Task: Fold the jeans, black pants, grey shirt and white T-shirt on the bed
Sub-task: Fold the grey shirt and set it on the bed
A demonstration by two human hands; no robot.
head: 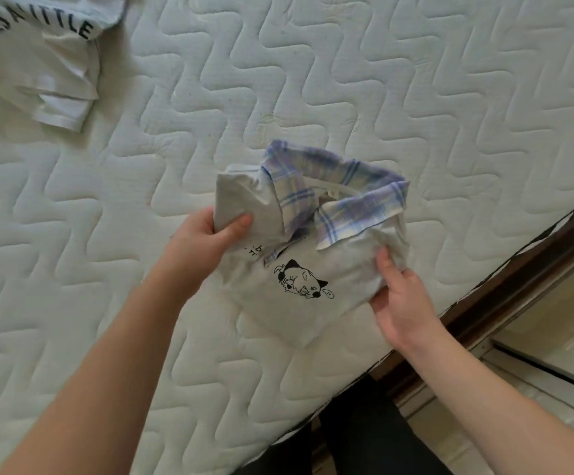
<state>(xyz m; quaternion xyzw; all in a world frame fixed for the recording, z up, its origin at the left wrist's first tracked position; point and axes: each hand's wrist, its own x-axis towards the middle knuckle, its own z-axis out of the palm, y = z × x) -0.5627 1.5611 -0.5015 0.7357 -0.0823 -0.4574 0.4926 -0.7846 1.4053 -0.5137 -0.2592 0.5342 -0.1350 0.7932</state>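
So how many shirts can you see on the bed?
2. The grey shirt with the plaid collar is in the middle, gripped by both hands. The white T-shirt lies at the top left corner. Others may be out of view.

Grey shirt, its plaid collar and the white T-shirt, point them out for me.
grey shirt (316, 303): head view, front panel below the cat print.
plaid collar (357, 214): head view, right flap.
white T-shirt (32, 63): head view, crumpled body.
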